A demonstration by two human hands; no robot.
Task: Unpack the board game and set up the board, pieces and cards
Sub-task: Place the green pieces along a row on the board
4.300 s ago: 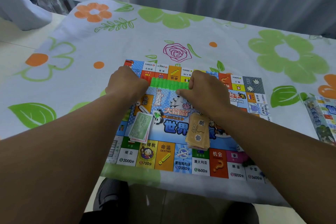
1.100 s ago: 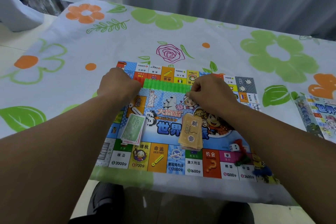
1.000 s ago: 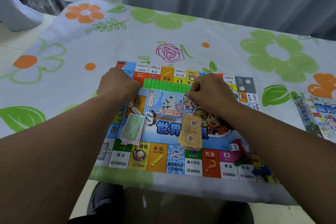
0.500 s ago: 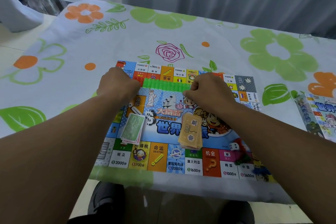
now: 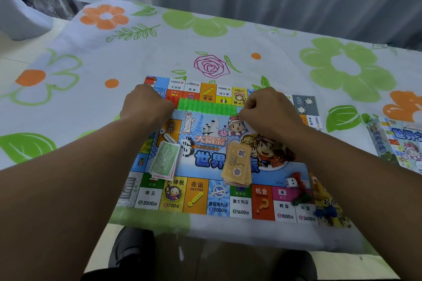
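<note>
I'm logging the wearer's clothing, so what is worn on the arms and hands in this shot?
Nothing visible: left hand and right hand are bare, no gloves or watch, and both forearms are uncovered to the frame edge, with no sleeve in view.

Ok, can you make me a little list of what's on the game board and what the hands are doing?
Board: flat on the flowery tablecloth
Green plastic row: near the board's far edge, between both hands
Left hand: curled at the row's left end, grip hidden
Right hand: pinches the row's right end
Green money: stack, near left of the board
Yellow cards: stack, middle of the board
Die: white, near right, beside the coloured pieces
Box: on the tablecloth, far right
</note>
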